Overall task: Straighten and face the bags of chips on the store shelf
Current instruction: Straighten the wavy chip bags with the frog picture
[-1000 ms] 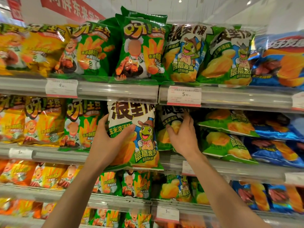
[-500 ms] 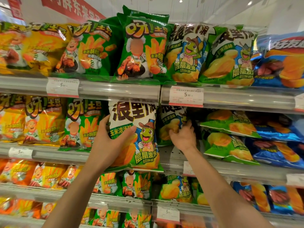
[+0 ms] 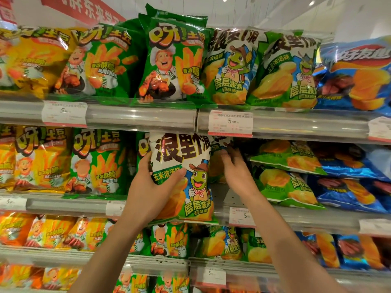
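Two hands reach up to the second shelf [image 3: 296, 216] from the top. The left hand [image 3: 152, 191] grips a white and green frog-mascot chip bag [image 3: 186, 180] by its left edge, thumb lying across the front and fingers wrapped behind, holding it upright with its face outward and its bottom edge hanging just over the shelf lip. Just right of that bag, the right hand [image 3: 234, 172] reaches into the shelf gap, motion-blurred, its fingertips touching a second frog-mascot bag [image 3: 218, 149] that sits further back in shadow; I cannot tell whether those fingers pinch it or only press on it.

Right of the right hand, two green chip bags [image 3: 287, 185] lie flat, one stacked on the other, and beyond them blue chip bags [image 3: 347, 191] lie flat as well. Left of the left hand, a green chef-mascot fries bag [image 3: 97, 163] stands upright, with yellow chef-mascot bags [image 3: 40, 159] further left. Above both hands, a price tag [image 3: 230, 123] reading 5.90 sits on the rail of the top shelf [image 3: 139, 117], where green chef-mascot bags, frog-mascot bags and a blue bag stand facing front. Below the forearms, lower shelves hold more of the same bags.
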Demonstrator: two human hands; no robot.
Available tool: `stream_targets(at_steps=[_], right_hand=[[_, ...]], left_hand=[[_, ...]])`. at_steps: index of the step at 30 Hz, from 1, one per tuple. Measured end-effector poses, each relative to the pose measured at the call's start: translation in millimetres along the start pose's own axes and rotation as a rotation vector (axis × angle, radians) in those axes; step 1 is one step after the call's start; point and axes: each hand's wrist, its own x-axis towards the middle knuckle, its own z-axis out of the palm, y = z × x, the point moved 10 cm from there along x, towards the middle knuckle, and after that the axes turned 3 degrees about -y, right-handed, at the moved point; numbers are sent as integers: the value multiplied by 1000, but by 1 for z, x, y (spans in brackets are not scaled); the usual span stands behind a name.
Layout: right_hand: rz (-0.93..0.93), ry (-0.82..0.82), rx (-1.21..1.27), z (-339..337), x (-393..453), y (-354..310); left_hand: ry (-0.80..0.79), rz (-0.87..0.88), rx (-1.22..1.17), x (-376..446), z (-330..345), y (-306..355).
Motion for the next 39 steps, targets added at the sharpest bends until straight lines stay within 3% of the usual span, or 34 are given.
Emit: stream_targets(at_steps=[7,11,18,25,32,39], right_hand=[[-29,-67,184,-30,-46,0],[-6,-82,150,-32,-56,10],[1,-66,47,-27,-58,11],[75,-56,97,-28,-51,19],[27,-34,76,-41,-61,6],[-41,108,140,-104,-95,12]], left_hand=[[-44,43,61,18,68,28],[-43,80,55,30,95,38],[-212,69,-79,35,128,30],[-309,40,-117,44,141,22],[-314,52,-135,24,119,5],[-134,141,-136,-2,83,11]])
